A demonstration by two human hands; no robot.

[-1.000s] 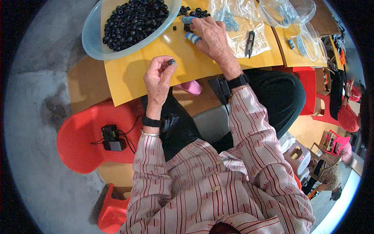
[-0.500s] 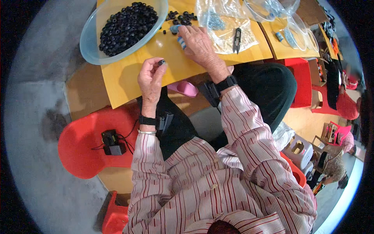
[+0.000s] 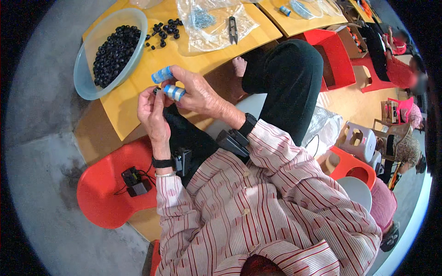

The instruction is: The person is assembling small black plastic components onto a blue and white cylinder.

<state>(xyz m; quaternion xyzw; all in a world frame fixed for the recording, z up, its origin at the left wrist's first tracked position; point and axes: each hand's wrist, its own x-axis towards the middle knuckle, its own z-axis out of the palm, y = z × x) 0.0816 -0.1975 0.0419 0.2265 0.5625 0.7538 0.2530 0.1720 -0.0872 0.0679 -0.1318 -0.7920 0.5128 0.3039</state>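
Shows grey concrete floor (image 3: 41,152) left of and below the left hand (image 3: 154,112), evenly lit, with no hard shadows. Places a low yellow table (image 3: 124,110) just beyond that hand, a second yellow table (image 3: 294,20) farther up and right. Sets a red plastic seat (image 3: 101,198) below the hand, red chairs (image 3: 340,60) and a pale stool (image 3: 359,140) well off right on warm orange-brown flooring (image 3: 354,106).

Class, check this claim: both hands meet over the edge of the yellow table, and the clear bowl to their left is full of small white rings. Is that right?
Not quite. In the head view the rings in the clear bowl are black, not white. The rest holds: the left hand and right hand meet over the edge of the yellow table.
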